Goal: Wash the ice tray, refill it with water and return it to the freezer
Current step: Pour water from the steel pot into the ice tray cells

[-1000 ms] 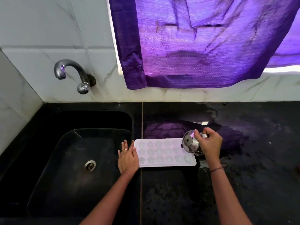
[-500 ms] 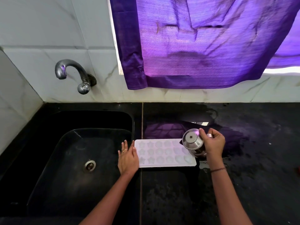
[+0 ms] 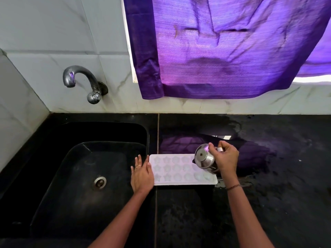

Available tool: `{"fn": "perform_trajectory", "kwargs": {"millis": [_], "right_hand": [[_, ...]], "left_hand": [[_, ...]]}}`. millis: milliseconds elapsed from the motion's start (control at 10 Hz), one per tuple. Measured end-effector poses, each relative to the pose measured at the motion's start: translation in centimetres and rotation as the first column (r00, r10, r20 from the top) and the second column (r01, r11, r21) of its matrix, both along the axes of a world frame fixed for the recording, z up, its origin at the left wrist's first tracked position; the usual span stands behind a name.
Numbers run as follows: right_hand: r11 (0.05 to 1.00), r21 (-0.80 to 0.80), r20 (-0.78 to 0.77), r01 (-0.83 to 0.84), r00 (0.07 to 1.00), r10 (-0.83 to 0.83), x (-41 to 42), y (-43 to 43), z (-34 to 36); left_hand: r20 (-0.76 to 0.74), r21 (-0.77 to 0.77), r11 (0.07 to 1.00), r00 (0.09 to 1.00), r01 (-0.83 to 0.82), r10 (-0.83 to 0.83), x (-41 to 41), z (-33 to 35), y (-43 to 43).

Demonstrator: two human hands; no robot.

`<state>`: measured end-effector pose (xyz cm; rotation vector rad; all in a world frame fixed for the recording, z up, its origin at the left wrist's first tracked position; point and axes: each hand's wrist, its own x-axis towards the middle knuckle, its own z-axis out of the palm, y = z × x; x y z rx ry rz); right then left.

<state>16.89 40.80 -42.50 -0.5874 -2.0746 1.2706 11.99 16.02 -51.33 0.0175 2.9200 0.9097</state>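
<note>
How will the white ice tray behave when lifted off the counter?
The ice tray is thin and long, so it probably flexes. Its shallow moulds look partly filled, so tilting would likely spill. The black counter looks wet; it may slide.

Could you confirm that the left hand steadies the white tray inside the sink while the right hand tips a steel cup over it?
Not quite: the head view shows the tray on the counter beside the sink, not inside it. The left hand steadies it; the right hand tips the cup over it.
</note>
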Motion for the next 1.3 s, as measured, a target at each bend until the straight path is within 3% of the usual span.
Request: {"fn": "perform_trajectory", "kwargs": {"millis": [700, 1300], "right_hand": [[0.992, 0.110, -0.021, -0.054, 0.998, 0.057, -0.3, -0.9, 0.0], [0.992, -0.129, -0.042, -0.012, 0.999, 0.006, -0.7, -1.5, 0.3]], "left_hand": [[-0.004, 0.013, 1.000, 1.000, -0.013, 0.013, 0.0, -0.2, 0.0], [-0.009, 0.020, 1.000, 1.000, -0.014, 0.014, 0.0, 0.0, 0.0]]}}
